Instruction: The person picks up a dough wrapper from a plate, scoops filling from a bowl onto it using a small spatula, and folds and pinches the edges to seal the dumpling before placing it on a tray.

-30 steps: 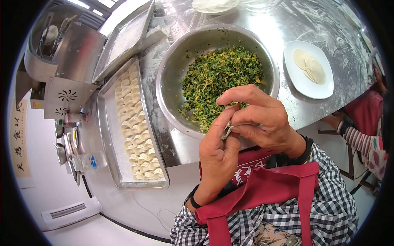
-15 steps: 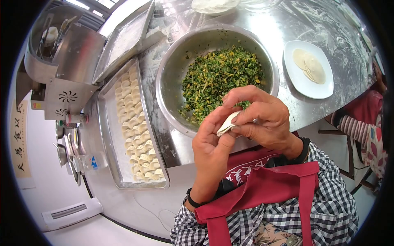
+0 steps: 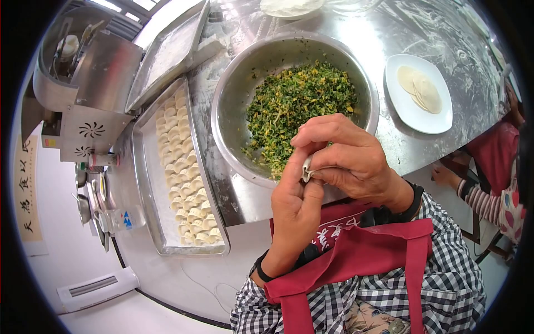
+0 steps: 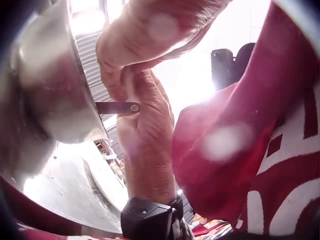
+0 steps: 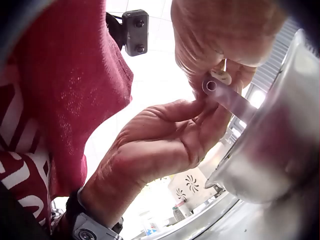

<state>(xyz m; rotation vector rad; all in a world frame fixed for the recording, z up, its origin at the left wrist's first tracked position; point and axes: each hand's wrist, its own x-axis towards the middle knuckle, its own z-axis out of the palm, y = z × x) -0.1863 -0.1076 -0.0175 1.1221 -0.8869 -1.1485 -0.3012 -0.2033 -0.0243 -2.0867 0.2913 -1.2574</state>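
Note:
Over the near rim of the bowl, my left hand (image 3: 296, 209) and my right hand (image 3: 356, 164) meet around a small pale dumpling (image 3: 307, 168). The right thumb and forefinger pinch its edge, while the left fingers and thumb hold it from the other side. Most of the dumpling is hidden by fingers; a bit of its dough shows in the right wrist view. A flat strip (image 5: 232, 102) with a hole in its end juts out by my right hand. Chopped green and yellow filling (image 3: 303, 106) lies in the large steel bowl (image 3: 228, 133).
Left of the bowl, a metal tray (image 3: 153, 222) carries rows of folded dumplings (image 3: 183, 167). A white plate (image 3: 409, 114) of round wrappers (image 3: 425, 94) is at the right. Behind stand another tray (image 3: 167, 53) and a flour plate (image 3: 292, 8). Another person's striped sleeve (image 3: 481, 192) shows far right.
The dumpling showed more of its side half a second ago; now my fingers have closed in over it and both hands have turned slightly. At the right, the other person's arm has moved.

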